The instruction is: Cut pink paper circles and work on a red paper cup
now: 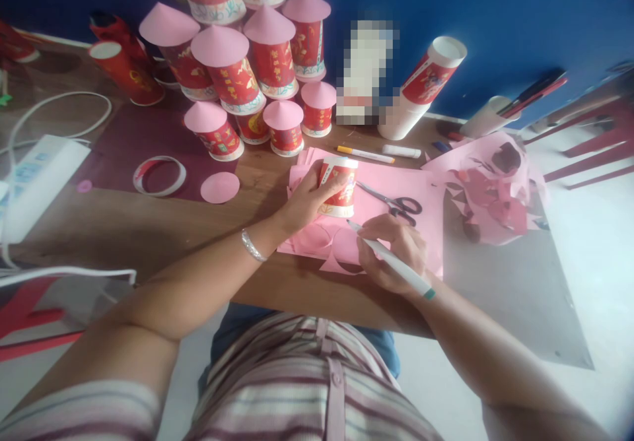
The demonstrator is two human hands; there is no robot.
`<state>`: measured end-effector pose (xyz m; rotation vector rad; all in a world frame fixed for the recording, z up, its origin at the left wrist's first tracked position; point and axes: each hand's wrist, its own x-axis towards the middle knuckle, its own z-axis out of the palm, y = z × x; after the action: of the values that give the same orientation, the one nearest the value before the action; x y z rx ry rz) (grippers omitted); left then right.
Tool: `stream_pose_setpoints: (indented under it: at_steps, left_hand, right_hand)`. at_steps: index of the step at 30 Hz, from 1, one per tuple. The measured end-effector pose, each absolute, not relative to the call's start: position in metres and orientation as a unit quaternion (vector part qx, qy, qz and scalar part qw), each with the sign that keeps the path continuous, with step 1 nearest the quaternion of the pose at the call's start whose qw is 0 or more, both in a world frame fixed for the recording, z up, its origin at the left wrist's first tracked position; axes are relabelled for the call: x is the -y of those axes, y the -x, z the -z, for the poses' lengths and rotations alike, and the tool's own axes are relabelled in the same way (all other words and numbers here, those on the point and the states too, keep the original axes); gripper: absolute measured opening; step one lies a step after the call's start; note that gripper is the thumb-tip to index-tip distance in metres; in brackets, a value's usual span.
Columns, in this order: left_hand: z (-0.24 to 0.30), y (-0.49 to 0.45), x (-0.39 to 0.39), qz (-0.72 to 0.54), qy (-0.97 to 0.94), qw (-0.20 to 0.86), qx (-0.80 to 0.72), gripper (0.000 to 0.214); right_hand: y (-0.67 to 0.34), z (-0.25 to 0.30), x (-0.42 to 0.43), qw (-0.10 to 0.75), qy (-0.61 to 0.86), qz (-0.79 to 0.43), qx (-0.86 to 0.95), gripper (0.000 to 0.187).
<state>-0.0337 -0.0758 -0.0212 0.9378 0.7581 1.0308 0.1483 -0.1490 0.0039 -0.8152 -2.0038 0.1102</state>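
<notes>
My left hand [317, 193] is wrapped round a red paper cup [341, 193] with white bands and gold patterns, over the pink paper. Between the fingers of my right hand [396, 253] is a white marker [403, 271] with a green end; its dark tip points at the cup's lower edge, and I cannot tell whether it touches. Under both hands lie pink paper sheets [426, 197] with cut curves. A pair of scissors [396, 204] with dark handles rests on them, just beyond my right hand.
Several red cups with pink cone tops [270, 25] stand stacked at the back. A yellow marker [364, 154] and a marker cap [401, 151] lie behind the paper. Pink scraps [495, 190] heap at right. A tape roll [159, 175] and a white power strip [44, 183] are left.
</notes>
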Motion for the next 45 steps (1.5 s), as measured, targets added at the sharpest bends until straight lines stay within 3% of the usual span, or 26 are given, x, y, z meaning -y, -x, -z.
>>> stream_pose_setpoints:
  at_steps: [45]
  left_hand:
    - [0.0162, 0.0313, 0.0795, -0.437, -0.486, 0.663, -0.365, 0.046]
  right_hand:
    - [-0.1448, 0.002, 0.1452, 0.451, 0.344, -0.032, 0.823, 0.027]
